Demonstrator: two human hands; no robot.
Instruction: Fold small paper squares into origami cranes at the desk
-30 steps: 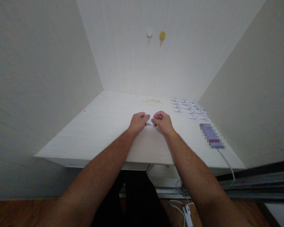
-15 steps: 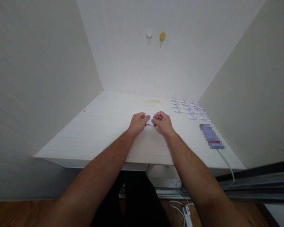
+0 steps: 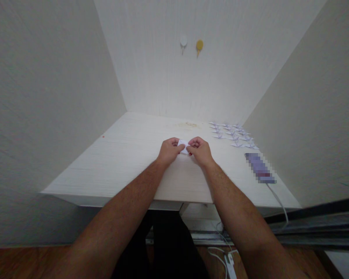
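At far left, a small orange-red speck [image 3: 103,136] dots the edge of a white wood-grain desk [image 3: 110,166], set between pale walls. Toward the middle, a person's bare left hand [image 3: 170,151] grips a small piece of folded white paper [image 3: 183,142], its thumb laid flat across the left part of the sheet and its other fingers curled behind and below, partly hidden. The paper sits in the gap between the two hands, just above or on the desktop, which of the two cannot be told; its upper portion shows past the thumbs, whose tips point at each other and almost meet over its face. Behind it, a white hook [image 3: 183,41] is fixed to the back wall, and a brownish stain [image 3: 189,124] marks the rear of the desk. The right hand [image 3: 200,149] pinches the paper's right edge between thumb and bent forefinger, the remaining fingers curled loosely. A yellow hook [image 3: 199,45] hangs above. Below, a white power strip [image 3: 230,265] lies on the floor. Farther right, white origami cranes [image 3: 234,136] stand in rows, near a pixelated phone [image 3: 259,167] trailing a white cable [image 3: 279,199].
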